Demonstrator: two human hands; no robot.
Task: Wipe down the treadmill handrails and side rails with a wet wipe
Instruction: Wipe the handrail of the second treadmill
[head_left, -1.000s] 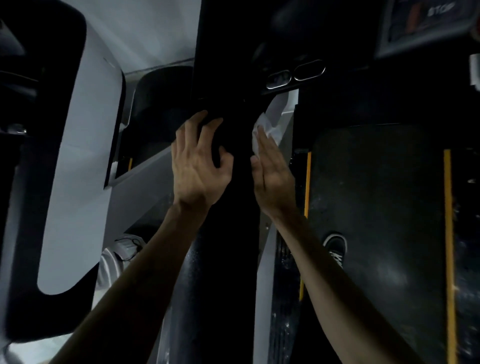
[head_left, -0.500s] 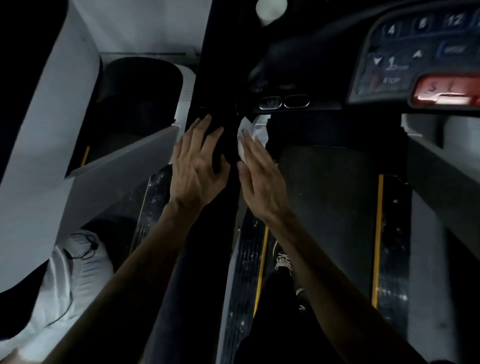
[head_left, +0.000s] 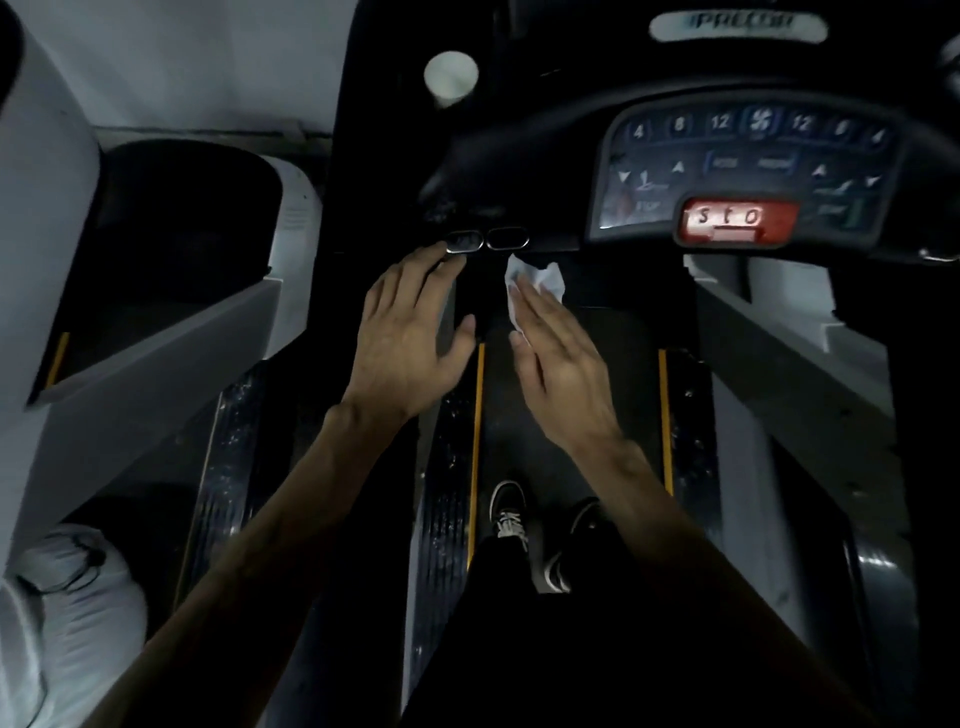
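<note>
Shoes (head_left: 511, 512) stand on the treadmill belt (head_left: 618, 332), near its left edge. Left hand (head_left: 410, 338) spread flat, fingers apart, holding nothing, on the dark handrail (head_left: 470, 296). Right hand (head_left: 558, 353) flat, fingers straight and together, pressing wet wipe (head_left: 535, 283) against the handrail's right side. Beyond: console (head_left: 748, 171), red stop button (head_left: 737, 221).

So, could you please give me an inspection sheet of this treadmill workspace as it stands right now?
Surface: dark treadmill belt between yellow-edged side rails.
Job's things: white wet wipe under the right hand's fingers, just below the metal grip sensors on the dark handrail.
Clutter: white cup in the console holder.
Hands: left hand open, fingertips at the sensors; right hand flat, pressing the wipe.
Cables: thin dark cord on the white bundle, lower left.
Surroundings: console with red stop button; neighbouring treadmill; sneakers on the belt.
</note>
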